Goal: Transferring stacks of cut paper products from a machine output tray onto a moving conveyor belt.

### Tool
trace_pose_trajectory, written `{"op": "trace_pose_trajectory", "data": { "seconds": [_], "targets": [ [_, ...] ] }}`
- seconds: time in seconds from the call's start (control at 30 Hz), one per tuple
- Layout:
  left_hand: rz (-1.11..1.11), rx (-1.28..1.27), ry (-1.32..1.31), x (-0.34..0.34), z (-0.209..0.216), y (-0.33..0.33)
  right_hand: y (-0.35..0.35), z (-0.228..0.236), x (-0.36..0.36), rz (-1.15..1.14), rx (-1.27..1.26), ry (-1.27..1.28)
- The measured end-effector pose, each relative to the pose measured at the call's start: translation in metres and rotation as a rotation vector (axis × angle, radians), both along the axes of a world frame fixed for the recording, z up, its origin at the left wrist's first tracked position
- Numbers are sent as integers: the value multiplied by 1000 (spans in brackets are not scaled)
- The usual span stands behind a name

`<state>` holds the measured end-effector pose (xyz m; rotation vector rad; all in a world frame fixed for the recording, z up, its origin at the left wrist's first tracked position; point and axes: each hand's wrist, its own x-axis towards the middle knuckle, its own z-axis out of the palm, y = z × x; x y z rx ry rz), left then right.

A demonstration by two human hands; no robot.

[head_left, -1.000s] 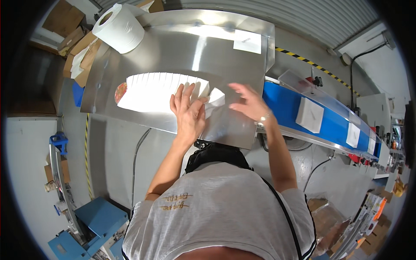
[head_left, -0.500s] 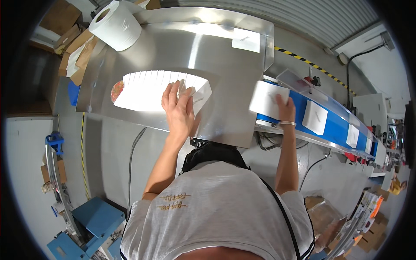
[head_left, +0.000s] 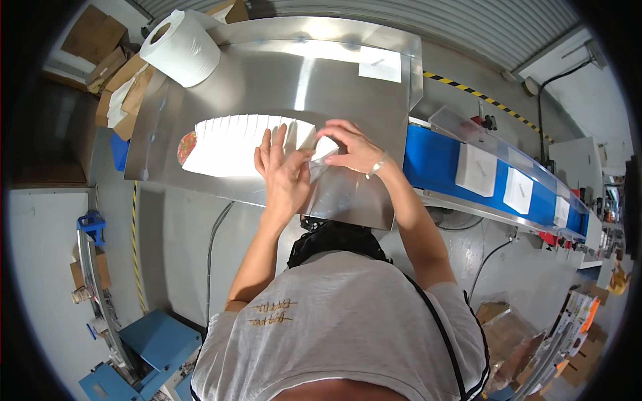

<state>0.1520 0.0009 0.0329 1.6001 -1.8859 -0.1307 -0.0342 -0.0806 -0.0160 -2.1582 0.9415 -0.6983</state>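
Overhead, a fanned row of white packets [head_left: 234, 142] lies on the steel counter [head_left: 281, 73]; the left hand [head_left: 284, 175] rests flat, fingers spread, at its end, while the right hand [head_left: 353, 148] pinches one packet

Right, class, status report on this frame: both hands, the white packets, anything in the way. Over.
Left hand flat on the fanned row of white packets. Right hand pinching the end packet. Steel table around them bare; paper roll far off.

three white packets [head_left: 476, 170] on belt, one paper roll [head_left: 180, 48]
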Motion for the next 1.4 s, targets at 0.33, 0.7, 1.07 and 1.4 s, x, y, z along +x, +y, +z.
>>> {"op": "trace_pose_trajectory", "data": {
  "seconds": [0.33, 0.7, 1.07, 1.4],
  "targets": [
    [134, -49, 99, 14, -8, -5, 31, -87, -116, -797, 239, -275],
    [114, -118, 60, 18, -12, -3, 27, -18, -116, -756, -306, 176],
    [105, -90, 60, 21, -2, -6, -4, 7, 20, 65, 75, -50],
    [170, -116, 125, 35, -8, -10, 43, -61, -165, -1105, 288, -47]
  ]
}}
